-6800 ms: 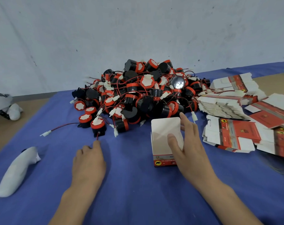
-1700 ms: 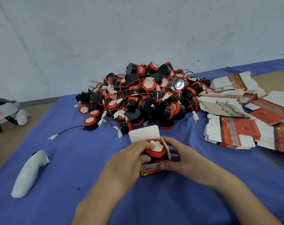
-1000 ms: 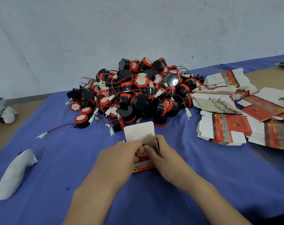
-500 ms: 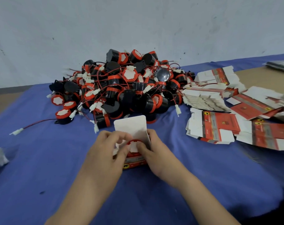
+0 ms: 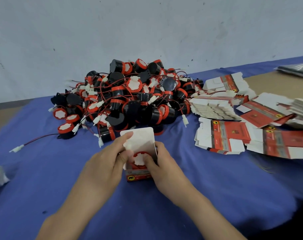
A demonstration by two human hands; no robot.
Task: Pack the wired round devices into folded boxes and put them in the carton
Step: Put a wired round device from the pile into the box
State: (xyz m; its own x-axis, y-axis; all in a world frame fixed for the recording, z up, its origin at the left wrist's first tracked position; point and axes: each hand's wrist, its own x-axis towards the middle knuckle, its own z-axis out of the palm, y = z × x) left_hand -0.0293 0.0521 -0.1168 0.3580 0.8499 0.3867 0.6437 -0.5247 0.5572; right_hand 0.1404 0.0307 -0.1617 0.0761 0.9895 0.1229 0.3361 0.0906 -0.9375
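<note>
On blue cloth (image 5: 208,191), the right hand (image 5: 163,168) grips a small red-and-white cardboard box (image 5: 138,176); the red-capped round device (image 5: 139,157) now sits deeper inside — the left hand (image 5: 109,161) pinches its white plug (image 5: 128,146), tucking before closing.

The device (image 5: 139,157) sits mostly hidden (inside the box (image 5: 138,176)).

Pile of devices (image 5: 130,101) at 12 o'clock was black-bodied, red-rimmed, white-faced; wires red and black, plugs white. Cloth (image 5: 216,196) was blue, table (image 5: 268,82) tan. Flat boxes (image 5: 230,135) at 2 o'clock were red and white with grey stripes, yellow emblems. Folded box (image 5: 138,176) showed white flap, red front. Boxed device (image 5: 138,157) was red-rimmed, white-faced.
</note>
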